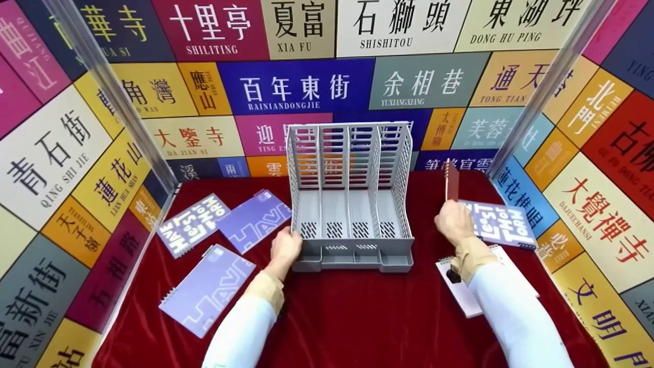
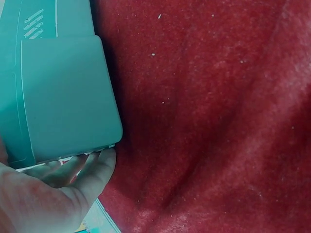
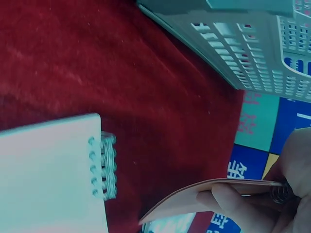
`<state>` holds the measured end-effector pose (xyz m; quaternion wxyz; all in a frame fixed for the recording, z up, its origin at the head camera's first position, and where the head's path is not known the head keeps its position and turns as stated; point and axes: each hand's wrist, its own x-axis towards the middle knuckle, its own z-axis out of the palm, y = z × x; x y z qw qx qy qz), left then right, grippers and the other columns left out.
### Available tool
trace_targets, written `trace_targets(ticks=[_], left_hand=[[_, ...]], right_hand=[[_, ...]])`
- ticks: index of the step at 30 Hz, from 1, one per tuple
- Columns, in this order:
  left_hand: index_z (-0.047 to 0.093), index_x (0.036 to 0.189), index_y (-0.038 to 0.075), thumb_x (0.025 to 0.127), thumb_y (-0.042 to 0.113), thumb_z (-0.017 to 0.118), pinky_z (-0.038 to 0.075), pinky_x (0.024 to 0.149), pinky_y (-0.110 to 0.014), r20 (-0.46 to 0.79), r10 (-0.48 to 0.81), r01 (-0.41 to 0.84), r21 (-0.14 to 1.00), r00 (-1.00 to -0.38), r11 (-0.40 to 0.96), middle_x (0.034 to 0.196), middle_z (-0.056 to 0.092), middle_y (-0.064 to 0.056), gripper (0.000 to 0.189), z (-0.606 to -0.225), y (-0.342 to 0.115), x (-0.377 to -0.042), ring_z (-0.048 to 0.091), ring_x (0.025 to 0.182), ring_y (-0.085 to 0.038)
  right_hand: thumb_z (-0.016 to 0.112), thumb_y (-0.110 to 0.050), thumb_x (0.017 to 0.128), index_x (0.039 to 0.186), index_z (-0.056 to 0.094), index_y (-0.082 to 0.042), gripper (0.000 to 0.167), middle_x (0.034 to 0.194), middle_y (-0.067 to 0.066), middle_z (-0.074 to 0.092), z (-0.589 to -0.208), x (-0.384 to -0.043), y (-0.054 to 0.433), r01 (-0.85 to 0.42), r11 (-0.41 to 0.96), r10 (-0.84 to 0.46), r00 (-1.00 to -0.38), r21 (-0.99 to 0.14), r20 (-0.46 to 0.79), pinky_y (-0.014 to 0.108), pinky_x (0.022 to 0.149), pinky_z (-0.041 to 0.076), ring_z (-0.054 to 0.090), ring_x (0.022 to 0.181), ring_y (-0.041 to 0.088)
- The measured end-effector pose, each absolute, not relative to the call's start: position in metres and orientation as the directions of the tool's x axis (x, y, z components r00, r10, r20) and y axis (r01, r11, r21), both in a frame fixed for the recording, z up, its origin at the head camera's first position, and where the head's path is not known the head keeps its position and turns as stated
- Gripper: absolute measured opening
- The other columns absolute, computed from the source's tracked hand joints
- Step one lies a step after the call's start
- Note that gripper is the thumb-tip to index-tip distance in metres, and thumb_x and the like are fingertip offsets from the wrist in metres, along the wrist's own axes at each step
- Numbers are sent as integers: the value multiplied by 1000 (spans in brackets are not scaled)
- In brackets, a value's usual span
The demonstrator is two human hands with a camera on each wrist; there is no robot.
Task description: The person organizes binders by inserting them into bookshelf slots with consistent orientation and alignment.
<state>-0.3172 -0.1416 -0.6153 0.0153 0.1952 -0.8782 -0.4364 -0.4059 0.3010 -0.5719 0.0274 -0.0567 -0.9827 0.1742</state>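
Observation:
A grey four-slot file rack (image 1: 352, 214) stands upright on the red cloth. My left hand (image 1: 286, 248) holds its left front corner. In the left wrist view, the fingers (image 2: 99, 170) lie along the rack's side wall (image 2: 73, 97). To the right of the rack, my right hand (image 1: 454, 222) grips a thin spiral notebook with a reddish-brown cover (image 1: 451, 180), held on edge. In the right wrist view the notebook (image 3: 180, 196) bows slightly, its wire coil close to the palm and the fingers (image 3: 228, 199) against its face.
Left of the rack lie two purple notebooks (image 1: 207, 291) and one with white lettering (image 1: 194, 225). Another lettered notebook (image 1: 503, 225) lies at the right, beyond a pale spiral notebook (image 1: 467, 299) partly under my right forearm. Sign-printed walls (image 1: 301, 84) enclose the table.

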Motion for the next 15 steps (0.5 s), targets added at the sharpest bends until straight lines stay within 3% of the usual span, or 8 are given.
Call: trace_targets(ticks=[8, 15], left_hand=[[72, 144, 7, 110, 26, 46, 56, 110, -60, -145, -356, -331, 771, -923, 544, 139, 78, -20, 47, -613, -142, -318, 74, 128, -44], [71, 145, 8, 110, 27, 47, 56, 111, -59, -155, -350, -337, 765, -924, 549, 140, 77, -20, 47, -615, -141, -318, 74, 129, -43]], right_hand=[[57, -6, 93, 104, 73, 14, 28, 112, 45, 73, -555, -400, 311, 114, 920, 165, -980, -376, 107, 71, 86, 61, 73, 105, 65], [52, -9, 100, 106, 69, 10, 26, 108, 44, 73, -546, -391, 310, 86, 890, 188, -964, -447, 187, 72, 83, 57, 72, 103, 66]])
